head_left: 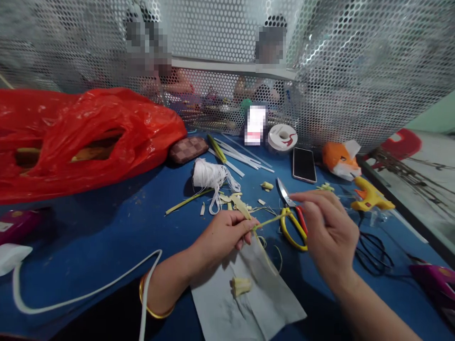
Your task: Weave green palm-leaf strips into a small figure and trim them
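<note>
My left hand point(232, 232) is closed in a pinch on a pale green plant strip, perhaps a leaf or husk. One broad blade point(243, 208) of it sticks up past the fingers, and a thin length point(272, 220) runs to the right. My right hand point(330, 232) is closed at the far end of that thin length, its fingertips partly hidden. Just beside it lie scissors point(293, 227) with yellow and red handles. Below my hands, a cut pale yellow stalk piece point(241, 286) rests on a white paper sheet point(277, 303).
White string point(209, 174), white strips point(241, 156) and plant scraps lie ahead. A red plastic bag point(88, 142) fills the left, near a checkered pouch point(188, 149). Rightward are a ribbon spool point(282, 137), a phone point(304, 165) and a yellow glue gun point(371, 195). A white cable point(88, 294) crosses my left forearm.
</note>
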### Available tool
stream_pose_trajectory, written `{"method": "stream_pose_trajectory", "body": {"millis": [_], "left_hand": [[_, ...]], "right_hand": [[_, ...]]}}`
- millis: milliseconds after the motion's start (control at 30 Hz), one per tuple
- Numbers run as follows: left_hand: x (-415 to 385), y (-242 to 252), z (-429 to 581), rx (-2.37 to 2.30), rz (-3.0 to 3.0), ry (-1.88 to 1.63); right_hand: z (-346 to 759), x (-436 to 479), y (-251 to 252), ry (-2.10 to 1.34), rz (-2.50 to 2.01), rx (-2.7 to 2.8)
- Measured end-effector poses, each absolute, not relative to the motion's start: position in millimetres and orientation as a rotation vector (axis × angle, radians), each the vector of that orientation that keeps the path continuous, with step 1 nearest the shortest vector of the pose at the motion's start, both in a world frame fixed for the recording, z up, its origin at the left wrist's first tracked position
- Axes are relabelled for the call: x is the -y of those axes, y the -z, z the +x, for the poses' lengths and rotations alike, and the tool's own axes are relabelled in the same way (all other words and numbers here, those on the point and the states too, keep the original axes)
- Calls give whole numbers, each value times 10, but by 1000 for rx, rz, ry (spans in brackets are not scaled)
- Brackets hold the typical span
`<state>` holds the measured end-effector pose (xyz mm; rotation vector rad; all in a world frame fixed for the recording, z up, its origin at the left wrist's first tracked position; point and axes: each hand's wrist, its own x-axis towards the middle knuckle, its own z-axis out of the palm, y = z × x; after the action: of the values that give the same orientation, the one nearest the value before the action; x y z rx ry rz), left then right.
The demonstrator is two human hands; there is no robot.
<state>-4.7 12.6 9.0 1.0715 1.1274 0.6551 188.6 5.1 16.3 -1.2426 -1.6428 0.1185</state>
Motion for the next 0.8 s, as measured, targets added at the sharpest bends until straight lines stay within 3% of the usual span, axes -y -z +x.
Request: {"method": "stream_pose_trajectory", "body": {"millis": [167,300,633,800], "left_hand": [[-71,-6,-38,-1075,1289,-458],[-44,0,-32,-1091,1351,-426],[-54,-79,0,-1016,1152,-349],[-121,-80,-65,-1046,895,-695]], "right_hand": [[1771,-89,-116,-344,-1260,2145],[1643,-19,-54,-474,-1161,2110],[1583,20,-55,-254,-1085,2076],[1762,-79,-115,-33,-1198,1763]]}}
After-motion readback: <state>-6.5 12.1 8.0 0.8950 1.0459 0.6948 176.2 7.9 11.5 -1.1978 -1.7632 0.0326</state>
